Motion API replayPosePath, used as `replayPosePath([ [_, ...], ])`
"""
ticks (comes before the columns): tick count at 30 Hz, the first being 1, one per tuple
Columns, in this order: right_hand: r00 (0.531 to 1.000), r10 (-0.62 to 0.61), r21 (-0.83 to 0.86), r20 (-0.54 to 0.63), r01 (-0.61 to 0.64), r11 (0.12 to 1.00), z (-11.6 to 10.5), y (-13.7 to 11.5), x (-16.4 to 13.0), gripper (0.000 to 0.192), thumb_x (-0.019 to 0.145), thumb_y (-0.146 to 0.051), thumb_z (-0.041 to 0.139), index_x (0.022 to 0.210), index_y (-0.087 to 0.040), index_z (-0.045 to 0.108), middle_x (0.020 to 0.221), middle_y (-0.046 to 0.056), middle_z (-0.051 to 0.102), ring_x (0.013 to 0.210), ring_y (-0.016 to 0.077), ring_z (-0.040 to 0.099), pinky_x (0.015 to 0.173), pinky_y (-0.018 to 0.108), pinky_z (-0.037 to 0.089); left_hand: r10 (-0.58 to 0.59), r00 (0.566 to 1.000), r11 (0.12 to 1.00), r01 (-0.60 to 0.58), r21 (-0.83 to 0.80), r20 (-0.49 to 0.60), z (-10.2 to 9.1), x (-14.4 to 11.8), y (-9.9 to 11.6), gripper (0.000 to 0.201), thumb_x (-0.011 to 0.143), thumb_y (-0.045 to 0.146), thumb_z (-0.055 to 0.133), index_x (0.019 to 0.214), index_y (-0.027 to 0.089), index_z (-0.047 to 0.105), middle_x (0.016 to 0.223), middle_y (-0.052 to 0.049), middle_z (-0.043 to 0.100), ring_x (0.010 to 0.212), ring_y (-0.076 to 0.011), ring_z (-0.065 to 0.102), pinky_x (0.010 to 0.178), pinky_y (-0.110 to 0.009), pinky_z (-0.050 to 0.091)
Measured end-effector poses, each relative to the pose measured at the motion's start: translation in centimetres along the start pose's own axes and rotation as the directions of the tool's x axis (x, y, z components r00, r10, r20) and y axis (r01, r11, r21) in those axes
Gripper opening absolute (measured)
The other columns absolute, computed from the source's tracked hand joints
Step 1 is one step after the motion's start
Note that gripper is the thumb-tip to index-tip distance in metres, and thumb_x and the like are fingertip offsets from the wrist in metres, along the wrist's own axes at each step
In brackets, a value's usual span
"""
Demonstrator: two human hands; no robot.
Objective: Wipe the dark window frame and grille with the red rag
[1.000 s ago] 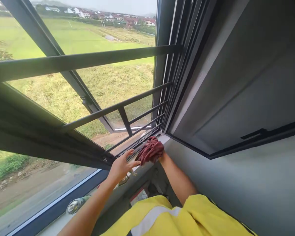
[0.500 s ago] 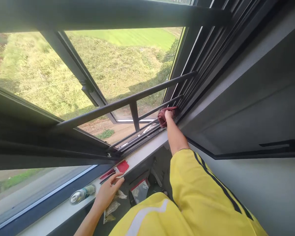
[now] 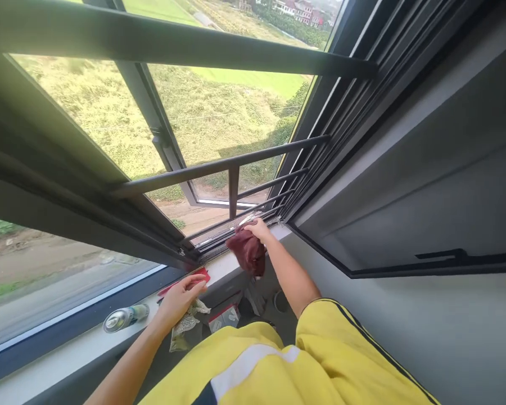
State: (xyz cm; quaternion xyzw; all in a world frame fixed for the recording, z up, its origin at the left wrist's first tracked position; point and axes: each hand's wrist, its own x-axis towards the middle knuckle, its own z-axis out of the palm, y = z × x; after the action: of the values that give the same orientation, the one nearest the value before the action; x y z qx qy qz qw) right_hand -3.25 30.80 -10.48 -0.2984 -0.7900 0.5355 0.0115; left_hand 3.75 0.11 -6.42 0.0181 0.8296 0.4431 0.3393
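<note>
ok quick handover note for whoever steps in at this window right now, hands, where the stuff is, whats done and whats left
Right hand: gripping the crumpled dark red cloth at the bottom window track; the cloth hangs down over the sill's edge.
Left hand: open, fingers resting on the flat red tool lying on the pale grey window sill.
Nearby: a silver spray can on its side on the sill, left of the left hand; small packets just below it.
Done: cannot tell how much of the frame is wiped.
Left: probably the track near the cloth and the dark guard bars.
</note>
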Motion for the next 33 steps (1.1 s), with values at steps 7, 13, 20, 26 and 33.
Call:
replayPosePath([
  [7,0.892,-0.397,-0.394,0.215,0.451,0.801,2.8,-1.6,1.9,0.075,0.069,-0.028,0.069,0.14,-0.028,0.043,0.145,0.004,0.039,0.118,0.0241,0.051,0.102,0.034,0.042,-0.047,0.998,0.998,0.045,-0.043,-0.031,0.9,-0.3,0.3,0.065,0.071,0.071,0.052,0.109,0.02,0.062,0.094,-0.009,0.071,0.099,-0.0323,0.062,0.09,-0.042,0.044],
  [13,0.911,-0.4,-0.725,0.101,0.343,0.597,-1.9,0.8,7.3,0.044,0.093,-0.025,0.039,0.135,-0.027,0.05,0.134,0.009,0.05,0.103,0.0248,0.053,0.088,0.038,0.047,-0.079,0.997,0.996,0.079,-0.042,0.015,2.9,0.8,1.1,0.067,0.067,0.071,0.052,0.107,0.018,0.062,0.09,-0.011,0.071,0.099,-0.0337,0.063,0.092,-0.043,0.043],
  [20,0.904,-0.404,-0.741,-0.143,0.172,0.649,-12.5,4.7,13.2,0.054,0.089,-0.023,0.048,0.143,-0.024,0.044,0.148,0.011,0.04,0.111,0.0269,0.052,0.096,0.04,0.044,-0.119,0.991,0.992,0.121,-0.026,0.06,4.6,2.1,1.3,0.067,0.07,0.069,0.05,0.112,0.018,0.058,0.097,-0.012,0.07,0.104,-0.0324,0.061,0.088,-0.043,0.043],
  [26,0.852,-0.021,-0.269,-0.524,-0.142,0.952,-12.0,7.0,9.5,0.046,0.082,-0.028,0.059,0.122,-0.005,0.06,0.11,0.02,0.067,0.097,0.0246,0.065,0.081,0.032,0.051,-0.108,0.99,0.994,0.109,-0.004,0.094,4.3,2.2,0.4,0.065,0.072,0.069,0.049,0.112,0.019,0.058,0.097,-0.01,0.07,0.101,-0.0309,0.062,0.089,-0.041,0.042],
  [33,0.802,-0.184,-0.144,-0.568,0.123,0.982,-9.8,-2.5,13.7,0.04,0.09,-0.032,0.049,0.117,-0.004,0.06,0.118,0.021,0.061,0.112,0.0245,0.059,0.092,0.032,0.048,-0.126,0.989,0.992,0.123,0.039,0.075,4.1,2.7,0.4,0.067,0.071,0.071,0.048,0.112,0.02,0.059,0.097,-0.01,0.071,0.1,-0.0317,0.062,0.088,-0.043,0.043],
])
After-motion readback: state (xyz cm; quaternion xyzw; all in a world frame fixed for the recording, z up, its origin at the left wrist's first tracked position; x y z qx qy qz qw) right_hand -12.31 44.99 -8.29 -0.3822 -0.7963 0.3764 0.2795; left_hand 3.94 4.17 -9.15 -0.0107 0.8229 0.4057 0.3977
